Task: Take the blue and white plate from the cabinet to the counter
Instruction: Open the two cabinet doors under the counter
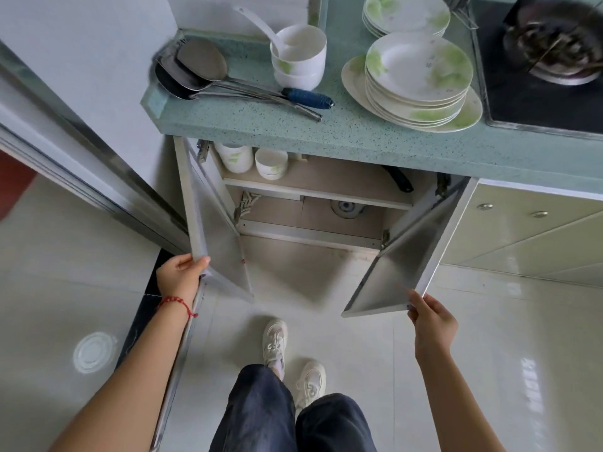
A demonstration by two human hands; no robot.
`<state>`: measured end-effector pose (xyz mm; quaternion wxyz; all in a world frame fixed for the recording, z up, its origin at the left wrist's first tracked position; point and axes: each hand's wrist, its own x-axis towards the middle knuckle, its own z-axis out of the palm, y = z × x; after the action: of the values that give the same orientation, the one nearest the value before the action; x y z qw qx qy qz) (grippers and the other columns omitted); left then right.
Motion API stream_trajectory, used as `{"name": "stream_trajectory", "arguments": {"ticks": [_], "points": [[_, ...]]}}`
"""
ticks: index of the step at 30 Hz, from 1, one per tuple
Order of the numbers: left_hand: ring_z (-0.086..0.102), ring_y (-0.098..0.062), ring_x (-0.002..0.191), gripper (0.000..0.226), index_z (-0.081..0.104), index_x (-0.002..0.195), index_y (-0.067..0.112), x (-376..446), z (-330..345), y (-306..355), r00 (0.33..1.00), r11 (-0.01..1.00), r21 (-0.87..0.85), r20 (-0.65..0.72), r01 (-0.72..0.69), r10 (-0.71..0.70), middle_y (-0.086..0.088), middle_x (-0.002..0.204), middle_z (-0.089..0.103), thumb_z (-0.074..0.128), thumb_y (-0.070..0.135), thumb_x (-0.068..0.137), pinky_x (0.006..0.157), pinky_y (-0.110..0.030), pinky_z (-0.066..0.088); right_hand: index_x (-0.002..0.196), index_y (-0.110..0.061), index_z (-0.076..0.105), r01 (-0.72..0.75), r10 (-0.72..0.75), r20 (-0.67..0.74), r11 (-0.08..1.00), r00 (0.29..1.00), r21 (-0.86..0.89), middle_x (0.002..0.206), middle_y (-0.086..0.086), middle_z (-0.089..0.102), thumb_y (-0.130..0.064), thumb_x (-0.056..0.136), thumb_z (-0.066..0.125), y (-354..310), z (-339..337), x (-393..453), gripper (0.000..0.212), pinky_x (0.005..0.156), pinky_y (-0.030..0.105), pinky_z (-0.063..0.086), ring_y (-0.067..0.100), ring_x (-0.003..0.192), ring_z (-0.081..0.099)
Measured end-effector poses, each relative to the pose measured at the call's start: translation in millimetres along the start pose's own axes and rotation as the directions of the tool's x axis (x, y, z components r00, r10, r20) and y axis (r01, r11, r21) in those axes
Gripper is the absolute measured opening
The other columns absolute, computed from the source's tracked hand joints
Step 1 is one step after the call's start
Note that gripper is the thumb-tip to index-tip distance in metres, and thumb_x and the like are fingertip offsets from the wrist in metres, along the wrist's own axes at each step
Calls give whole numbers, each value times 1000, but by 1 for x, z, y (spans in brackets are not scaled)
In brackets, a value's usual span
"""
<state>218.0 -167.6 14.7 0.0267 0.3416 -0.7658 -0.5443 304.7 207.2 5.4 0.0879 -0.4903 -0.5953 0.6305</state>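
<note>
The cabinet (pixel 310 203) under the green speckled counter (pixel 359 138) stands with both doors swung wide. My left hand (pixel 179 275) grips the bottom corner of the left door (pixel 212 223). My right hand (pixel 430 321) holds the lower corner of the right door (pixel 401 262). On the upper shelf (pixel 326 190) I see two stacks of white bowls with green print (pixel 251 158) and a black pan handle (pixel 399 179). No blue and white plate shows in the cabinet; its back part is hidden under the counter.
On the counter lie metal ladles and spatulas (pixel 202 73), a stack of white bowls holding a ladle (pixel 298 57), and stacks of green-patterned plates (pixel 417 79). A black stove with a wok (pixel 554 37) sits at right. My feet (pixel 293 360) stand on the tile floor.
</note>
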Motion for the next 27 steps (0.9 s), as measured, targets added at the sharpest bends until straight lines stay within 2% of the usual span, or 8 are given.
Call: {"name": "stream_trajectory", "arguments": {"ticks": [5, 8, 11, 17, 19, 21, 24, 27], "points": [[58, -7, 65, 25, 66, 96, 0, 3, -13, -8, 999, 1000, -4, -45, 10, -10, -6, 80, 65, 72, 10, 73, 62, -22, 47, 66, 3, 57, 5, -3, -74, 999, 997, 33, 58, 6, 51, -14, 73, 73, 2, -21, 1, 25, 49, 12, 45, 14, 57, 46], [62, -18, 74, 27, 67, 97, 3, 8, -25, -14, 997, 999, 4, -64, 32, -31, -9, 87, 67, 73, 10, 72, 73, -28, 49, 67, -4, 63, 3, 1, -126, 1000, 992, 28, 59, 4, 52, -15, 74, 72, 1, -29, 0, 16, 51, 14, 46, 13, 56, 47], [62, -22, 81, 28, 66, 99, 3, 15, -38, -17, 996, 998, 36, -75, 41, -39, -11, 92, 68, 72, 11, 73, 77, -32, 49, 76, -3, 66, 5, 4, -181, 999, 983, 47, 60, 3, 52, -14, 75, 72, 1, -36, -1, 13, 48, 11, 45, 12, 55, 46], [62, -33, 92, 29, 64, 105, -3, 18, -60, -11, 996, 973, 220, -39, -65, 75, -22, 102, 68, 67, 7, 78, 83, -41, 50, 89, -4, 64, 34, 11, -323, 990, 946, 136, 66, 1, 57, -5, 76, 67, 4, -41, -9, 13, 60, 10, 54, 12, 61, 56], [60, -41, 92, 22, 64, 100, -7, 12, -64, -6, 985, 933, 328, -35, -150, 170, -28, 99, 66, 61, 0, 80, 81, -45, 51, 77, -8, 65, 49, -7, -343, 992, 939, 115, 61, -1, 55, -2, 76, 63, 6, -40, -16, 7, 66, 15, 55, 13, 60, 53], [56, -46, 92, 19, 61, 97, -9, 5, -65, -5, 968, 864, 451, 5, -225, 249, -32, 99, 60, 58, -5, 79, 77, -50, 50, 66, -18, 61, 68, -45, -352, 996, 935, 54, 58, -6, 53, -3, 76, 60, 9, -39, -24, 18, 68, 17, 52, 17, 66, 51], [46, -47, 114, 40, 53, 116, -8, -2, -67, -8, 954, 764, 574, 129, -294, 270, -33, 124, 49, 64, 0, 79, 92, -56, 43, 93, -16, 62, 104, -110, -316, 994, 943, -37, 81, 0, 58, -7, 81, 57, 11, -30, -45, 16, 79, 28, 46, 20, 83, 52], [39, -45, 125, 48, 48, 122, -9, -9, -68, -7, 901, 647, 627, 297, -434, 317, -33, 131, 46, 65, 3, 79, 100, -57, 36, 93, -21, 56, 172, -215, -219, 965, 952, -200, 90, 2, 53, -11, 83, 57, 11, -13, -70, 14, 71, 26, 38, 18, 83, 48]]}}
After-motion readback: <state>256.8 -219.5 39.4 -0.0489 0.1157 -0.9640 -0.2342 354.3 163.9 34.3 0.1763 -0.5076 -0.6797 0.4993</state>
